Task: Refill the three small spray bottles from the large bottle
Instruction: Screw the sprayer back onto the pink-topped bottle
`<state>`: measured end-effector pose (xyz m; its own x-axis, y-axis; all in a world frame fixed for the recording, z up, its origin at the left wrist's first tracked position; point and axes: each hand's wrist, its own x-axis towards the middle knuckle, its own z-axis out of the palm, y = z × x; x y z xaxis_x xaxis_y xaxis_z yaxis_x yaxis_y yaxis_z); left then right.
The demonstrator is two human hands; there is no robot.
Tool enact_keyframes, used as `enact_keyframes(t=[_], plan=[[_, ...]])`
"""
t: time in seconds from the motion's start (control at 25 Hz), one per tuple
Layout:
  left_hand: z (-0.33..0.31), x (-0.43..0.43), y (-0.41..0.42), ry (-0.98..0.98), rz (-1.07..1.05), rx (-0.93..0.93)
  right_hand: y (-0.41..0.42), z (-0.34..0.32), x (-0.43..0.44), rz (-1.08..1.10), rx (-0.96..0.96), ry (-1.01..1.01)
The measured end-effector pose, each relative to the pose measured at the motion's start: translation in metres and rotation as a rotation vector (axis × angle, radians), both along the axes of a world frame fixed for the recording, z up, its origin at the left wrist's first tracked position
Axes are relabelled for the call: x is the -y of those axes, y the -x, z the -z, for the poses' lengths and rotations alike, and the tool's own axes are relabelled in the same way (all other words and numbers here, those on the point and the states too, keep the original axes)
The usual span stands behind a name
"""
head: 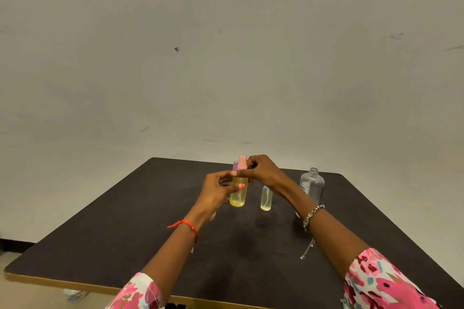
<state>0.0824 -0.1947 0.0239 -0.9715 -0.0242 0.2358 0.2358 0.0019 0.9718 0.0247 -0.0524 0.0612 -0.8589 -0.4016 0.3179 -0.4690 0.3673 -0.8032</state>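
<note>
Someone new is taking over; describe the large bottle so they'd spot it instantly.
On the dark table, look far right. The large bottle stands right of the blue-capped spray bottle. Unlike that small one, it is wide, clear and uncapped, its threaded neck bare.

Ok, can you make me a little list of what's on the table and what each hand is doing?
left hand: holds the pink-capped bottle by its body
right hand: pinches the pink cap
purple-capped bottle: just behind, mostly hidden
blue-capped bottle: standing alone on the table
large bottle: upright on the right, cap off
</note>
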Motion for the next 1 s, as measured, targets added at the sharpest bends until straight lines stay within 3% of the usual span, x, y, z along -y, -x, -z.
enact_keyframes(t=[0.16,0.32,0.72,0.84,1.0], plan=[[-0.004,0.007,0.001,0.02,0.024,0.013,-0.003,-0.011,-0.006,-0.172,0.043,0.041],[-0.003,0.007,0.002,-0.004,0.0,0.008,-0.006,-0.009,0.0,-0.035,-0.066,0.04],[0.011,0.003,0.008,-0.007,-0.13,-0.07,-0.013,0.011,0.034,0.279,-0.09,0.196],[0.02,0.007,0.011,-0.015,-0.168,-0.076,-0.007,0.019,0.04,0.27,-0.093,0.117],[0.032,0.021,0.018,-0.057,-0.237,-0.067,0.003,0.036,0.048,0.115,0.04,0.006]])
